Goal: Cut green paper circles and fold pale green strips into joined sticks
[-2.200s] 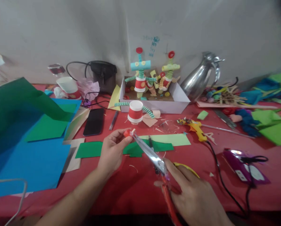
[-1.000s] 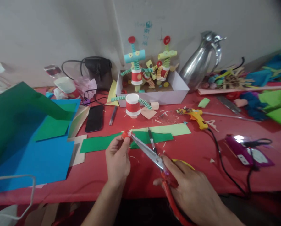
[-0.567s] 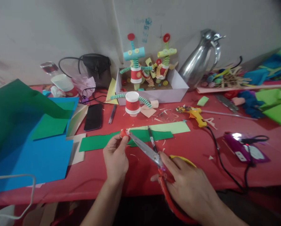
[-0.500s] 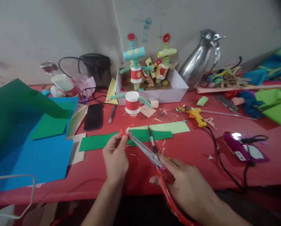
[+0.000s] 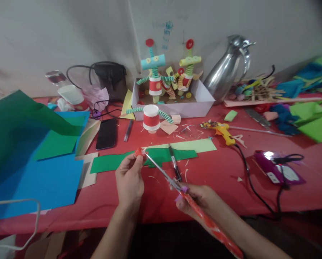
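Observation:
My left hand (image 5: 129, 181) pinches a small red piece (image 5: 138, 151) between thumb and fingertips, above the red table. My right hand (image 5: 197, 202) grips red-handled scissors (image 5: 177, 187), whose blade tips meet the red piece. The scissors now lie edge-on, blades nearly together. Under the hands lie a dark green paper strip (image 5: 115, 162) and a light green strip (image 5: 193, 145), with a black pen (image 5: 174, 162) across them. A paper-cup figure (image 5: 151, 118) with coiled arms stands just beyond.
A white box (image 5: 201, 106) of cup figures sits against the wall beside a metal jug (image 5: 226, 73). A yellow glue gun (image 5: 222, 130) with its black cord, a purple device (image 5: 278, 172), a phone (image 5: 106, 133), and blue and green sheets (image 5: 34, 172) surround the hands.
My right hand has rolled the scissors onto their edge and drawn back slightly, closing the blades. My left hand keeps the red piece in nearly the same place.

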A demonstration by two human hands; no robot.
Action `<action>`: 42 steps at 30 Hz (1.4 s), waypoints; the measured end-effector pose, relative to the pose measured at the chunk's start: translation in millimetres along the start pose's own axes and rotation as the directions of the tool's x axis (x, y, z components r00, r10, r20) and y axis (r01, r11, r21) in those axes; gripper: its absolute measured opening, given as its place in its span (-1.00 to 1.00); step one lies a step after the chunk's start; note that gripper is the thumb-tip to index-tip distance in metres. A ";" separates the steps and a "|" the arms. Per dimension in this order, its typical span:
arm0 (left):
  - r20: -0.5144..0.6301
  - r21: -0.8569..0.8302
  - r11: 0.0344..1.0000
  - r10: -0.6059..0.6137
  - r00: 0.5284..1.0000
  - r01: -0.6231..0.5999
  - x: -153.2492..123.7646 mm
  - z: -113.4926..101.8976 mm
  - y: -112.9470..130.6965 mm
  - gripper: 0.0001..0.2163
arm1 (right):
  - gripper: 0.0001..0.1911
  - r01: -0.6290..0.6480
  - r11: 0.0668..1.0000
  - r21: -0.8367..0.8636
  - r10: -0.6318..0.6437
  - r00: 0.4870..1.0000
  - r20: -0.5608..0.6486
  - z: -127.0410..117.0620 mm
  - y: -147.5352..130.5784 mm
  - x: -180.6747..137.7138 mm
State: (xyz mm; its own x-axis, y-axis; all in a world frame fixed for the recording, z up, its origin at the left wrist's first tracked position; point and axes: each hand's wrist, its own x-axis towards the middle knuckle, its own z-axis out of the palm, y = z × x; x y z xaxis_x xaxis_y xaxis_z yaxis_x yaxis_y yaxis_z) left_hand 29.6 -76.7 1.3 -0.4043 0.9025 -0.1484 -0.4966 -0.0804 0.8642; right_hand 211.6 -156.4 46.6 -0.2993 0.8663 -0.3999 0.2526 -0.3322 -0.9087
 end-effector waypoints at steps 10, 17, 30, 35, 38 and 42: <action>0.070 -0.120 0.979 -0.155 0.985 0.163 -0.6 -2.1 -2.6 -0.82 | -0.71 0.129 0.936 -0.327 -0.182 0.974 -0.138 -11.1 8.9 4.2; 0.074 -0.209 0.906 -0.362 0.929 0.369 5.2 -3.8 -2.6 -0.96 | -0.52 0.027 0.613 -0.789 -0.371 0.892 -0.258 -27.4 19.6 -5.5; 0.249 -0.074 0.879 -0.441 0.862 0.471 0.9 2.3 5.2 -0.82 | -0.53 -0.282 0.353 -0.892 -0.465 0.775 -0.429 -107.3 49.4 42.3; 0.268 0.101 0.917 -0.399 0.877 0.386 5.6 10.1 13.5 -0.78 | -0.58 -0.302 0.165 -0.939 -0.499 0.796 -0.344 -96.1 27.2 34.0; 0.355 0.260 0.897 -0.434 0.828 0.359 14.1 16.8 17.3 -0.78 | -0.66 -0.026 0.287 -0.957 -0.671 0.708 -0.221 -69.1 -7.9 38.4; 0.444 0.377 0.861 -0.491 0.750 0.341 32.8 27.0 19.2 -0.77 | -0.75 0.445 0.440 -0.780 -0.706 0.708 0.005 -38.7 -40.5 70.6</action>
State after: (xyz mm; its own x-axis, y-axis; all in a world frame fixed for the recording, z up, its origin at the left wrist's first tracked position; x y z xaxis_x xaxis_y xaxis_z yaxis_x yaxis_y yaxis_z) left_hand 27.5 -37.2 26.0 0.2816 0.9039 -0.3220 -0.2762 0.3977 0.8750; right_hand 215.9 -67.3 59.8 -0.3952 0.8458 0.3584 0.6957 0.5304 -0.4845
